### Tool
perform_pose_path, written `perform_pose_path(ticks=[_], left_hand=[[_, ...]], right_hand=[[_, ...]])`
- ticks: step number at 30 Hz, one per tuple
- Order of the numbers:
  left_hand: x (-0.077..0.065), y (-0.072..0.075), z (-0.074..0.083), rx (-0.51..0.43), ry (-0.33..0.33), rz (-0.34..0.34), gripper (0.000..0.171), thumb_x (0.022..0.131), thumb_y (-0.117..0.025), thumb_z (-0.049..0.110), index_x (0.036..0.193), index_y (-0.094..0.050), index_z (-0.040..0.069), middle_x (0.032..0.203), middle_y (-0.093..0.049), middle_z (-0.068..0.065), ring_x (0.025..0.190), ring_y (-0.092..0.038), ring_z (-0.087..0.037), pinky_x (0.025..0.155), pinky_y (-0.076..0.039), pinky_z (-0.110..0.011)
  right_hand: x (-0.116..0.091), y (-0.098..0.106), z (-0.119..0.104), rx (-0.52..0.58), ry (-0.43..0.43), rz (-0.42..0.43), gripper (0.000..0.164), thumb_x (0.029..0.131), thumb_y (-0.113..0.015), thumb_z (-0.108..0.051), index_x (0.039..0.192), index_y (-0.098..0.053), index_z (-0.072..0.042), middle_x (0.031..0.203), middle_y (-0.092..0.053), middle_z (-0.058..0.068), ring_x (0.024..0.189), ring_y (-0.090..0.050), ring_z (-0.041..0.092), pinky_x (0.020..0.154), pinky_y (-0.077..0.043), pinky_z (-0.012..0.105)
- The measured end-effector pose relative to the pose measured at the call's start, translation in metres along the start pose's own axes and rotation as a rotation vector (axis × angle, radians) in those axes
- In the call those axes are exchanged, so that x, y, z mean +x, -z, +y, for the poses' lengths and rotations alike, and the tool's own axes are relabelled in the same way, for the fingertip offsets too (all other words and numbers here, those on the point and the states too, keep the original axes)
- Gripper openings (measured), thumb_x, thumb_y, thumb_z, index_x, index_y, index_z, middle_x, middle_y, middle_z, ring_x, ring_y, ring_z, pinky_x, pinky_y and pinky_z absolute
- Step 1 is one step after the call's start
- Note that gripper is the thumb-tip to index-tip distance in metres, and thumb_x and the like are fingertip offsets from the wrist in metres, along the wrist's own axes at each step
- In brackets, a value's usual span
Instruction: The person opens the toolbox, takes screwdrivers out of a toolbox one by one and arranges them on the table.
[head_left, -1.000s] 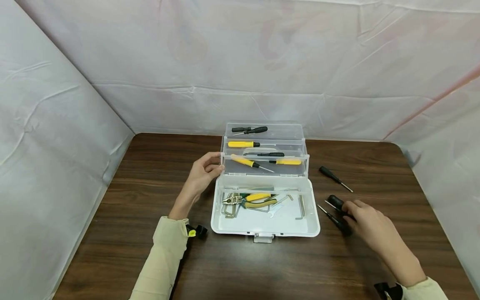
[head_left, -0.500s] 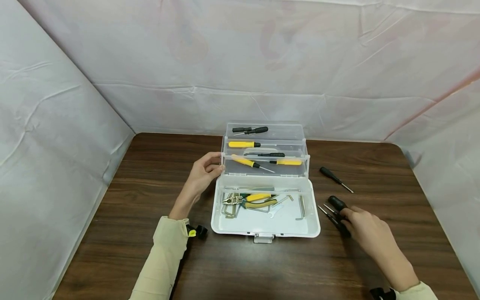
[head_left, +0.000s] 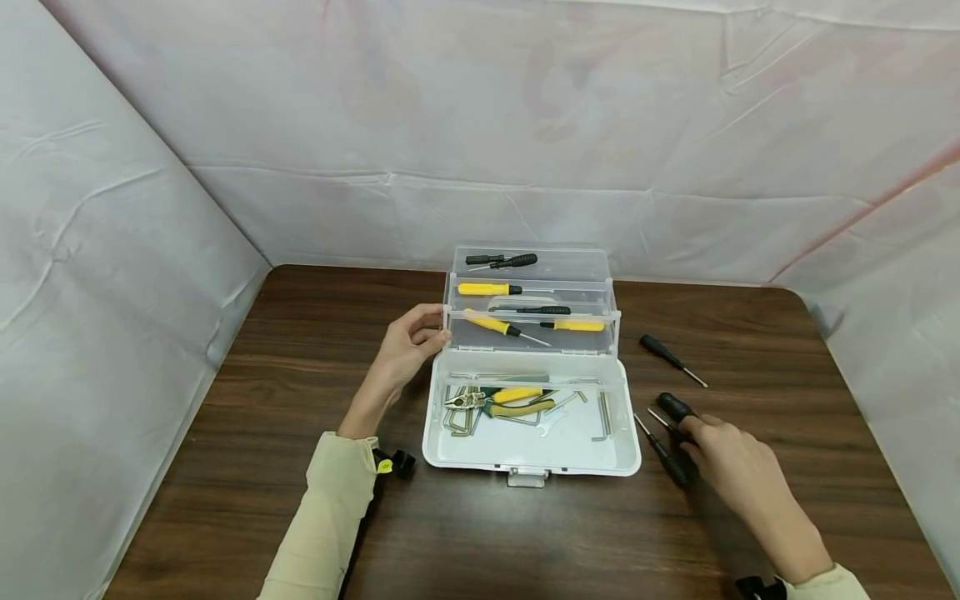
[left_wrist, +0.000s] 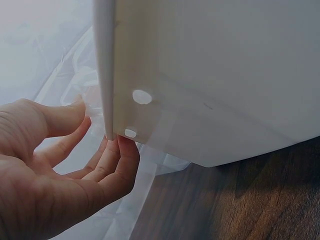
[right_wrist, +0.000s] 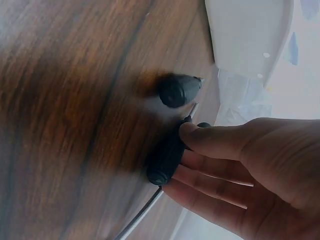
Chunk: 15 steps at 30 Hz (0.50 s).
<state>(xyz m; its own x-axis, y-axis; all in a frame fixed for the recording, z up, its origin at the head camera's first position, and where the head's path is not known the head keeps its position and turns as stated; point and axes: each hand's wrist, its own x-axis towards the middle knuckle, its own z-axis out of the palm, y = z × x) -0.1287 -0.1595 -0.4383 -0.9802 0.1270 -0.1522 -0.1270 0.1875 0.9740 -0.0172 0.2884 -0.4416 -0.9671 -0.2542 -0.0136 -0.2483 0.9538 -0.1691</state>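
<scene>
My left hand (head_left: 408,350) curls at the left side of a white toolbox (head_left: 577,450) with a clear tiered lid (head_left: 536,271). In the left wrist view, fingertips touch the box's corner, with the thumb on the other side. Right of the box, my right hand (head_left: 738,467) pinches a black screwdriver (right_wrist: 166,156) by its handle, thumb on one side and fingers on the other. Beside it lies another black screwdriver (head_left: 663,454). A thicker black handle (head_left: 675,407) shows beyond the fingertips; the hand hides its far end in the head view.
Pliers (head_left: 517,402) with yellow-green grips and several hex keys (head_left: 602,417) lie in the box bottom. Yellow and black screwdrivers (head_left: 487,289) fill the lid trays. One black screwdriver (head_left: 663,350) lies apart on the wooden table (head_left: 510,542). White sheets (head_left: 480,125) surround the table.
My right hand has shifted slightly down and left. The screwdriver beside it has turned, and its handle now lies clear of the fingers. The left hand stays put.
</scene>
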Motion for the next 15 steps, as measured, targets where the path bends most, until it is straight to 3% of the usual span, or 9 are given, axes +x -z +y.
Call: perform_pose_path(ticks=[9, 15], left_hand=[[0.0, 0.0, 0.001, 0.004, -0.002, 0.001, 0.047, 0.103, -0.066, 0.008, 0.149, -0.055, 0.014, 0.14, -0.06, -0.018, 0.113, -0.068, -0.022, 0.097, -0.057, -0.04], [0.0, 0.0, 0.001, 0.006, -0.003, -0.001, 0.048, 0.103, -0.065, 0.008, 0.149, -0.055, 0.014, 0.139, -0.06, -0.018, 0.112, -0.068, -0.02, 0.094, -0.058, -0.035]], right_hand=[[0.006, 0.009, -0.003, 0.002, 0.026, 0.045, 0.015, 0.087, -0.081, -0.005, 0.098, -0.071, -0.008, 0.079, -0.065, 0.0, 0.061, -0.059, 0.015, 0.047, -0.042, 0.036], [0.013, 0.016, -0.005, 0.011, 0.058, 0.113, 0.016, 0.085, -0.083, -0.005, 0.096, -0.071, -0.008, 0.088, -0.071, 0.007, 0.066, -0.068, 0.028, 0.048, -0.047, 0.044]])
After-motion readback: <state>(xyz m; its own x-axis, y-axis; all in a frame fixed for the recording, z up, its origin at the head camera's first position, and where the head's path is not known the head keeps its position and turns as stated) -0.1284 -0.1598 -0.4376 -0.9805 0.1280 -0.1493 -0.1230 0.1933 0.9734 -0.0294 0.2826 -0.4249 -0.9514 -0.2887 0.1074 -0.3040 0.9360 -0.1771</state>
